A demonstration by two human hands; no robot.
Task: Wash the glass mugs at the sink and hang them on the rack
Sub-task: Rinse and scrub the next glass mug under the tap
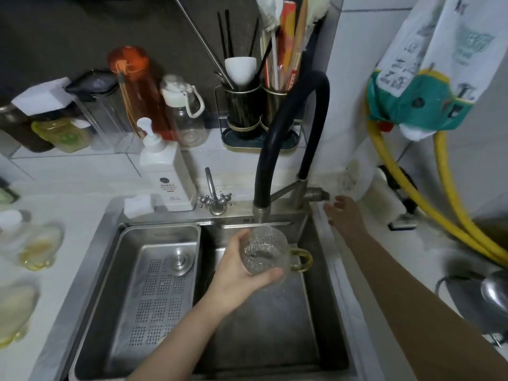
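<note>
Head view: your left hand (242, 268) has its grip wrapped around a textured clear glass mug with a yellow handle (268, 255), tilted over the stainless steel sink (275, 325) beneath the black hose faucet (291, 127). Your right hand (343, 213), fingers spread and holding nothing, reaches by the metal faucet lever (316, 194).

Sink basin (275, 325): right half open below the glass mug (264, 253), which the left hand (242, 268) holds directly under the black faucet spout (261, 213). Left half occupied by a perforated steel tray (154, 292). Back ledge obstructed by the soap bottle (167, 171), a small tap (215, 199) and the faucet base. Right hand (343, 213) hovers, fingers spread, just beside the faucet lever (316, 194). Yellow hoses (412, 193) and a wall-side item crowd the right counter. Glassware (38, 248) lines the left counter.
</note>
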